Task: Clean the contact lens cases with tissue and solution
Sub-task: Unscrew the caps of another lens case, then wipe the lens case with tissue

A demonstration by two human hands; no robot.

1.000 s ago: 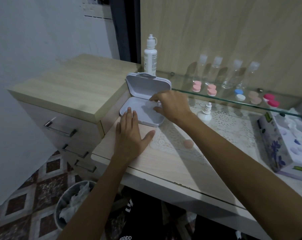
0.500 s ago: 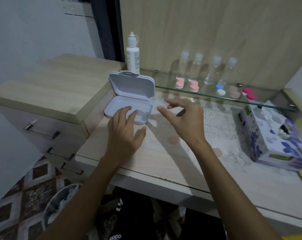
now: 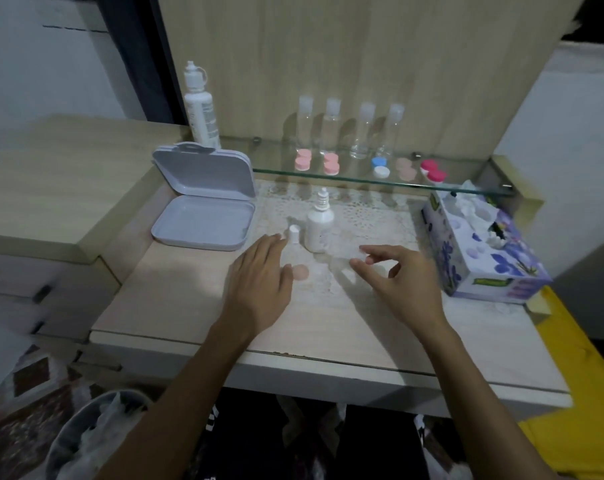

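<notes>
Resting flat on the tabletop (image 3: pixel 175 306), the left hand (image 3: pixel 259 289) is seen with its fingers straight and spread a little, nothing held in its grip. A small pink cap (image 3: pixel 300 273) lies just beside its thumb. The right hand (image 3: pixel 402 282) is held over the lace mat (image 3: pixel 373 220), its thumb and forefinger curled toward each other in a pinching grip around something pale and blurred (it cannot be told what it is). A small white dropper bottle (image 3: pixel 319 226) stands upright on the mat between the 2 hands, with its loose white cap (image 3: pixel 293 233) just to its left. An open white box (image 3: pixel 203 202) is placed at the left of the tabletop, lid raised. On the glass shelf (image 3: pixel 276 173) behind, 5 contact lens cases (image 3: pixel 331 163) are lined up in pink, blue-and-white, beige and red, in front of 4 clear bottles (image 3: pixel 361 131). A tall white solution bottle (image 3: pixel 199 105) stands at the shelf's left end. A floral tissue box (image 3: pixel 480 247) sits at the right of the tabletop.
</notes>
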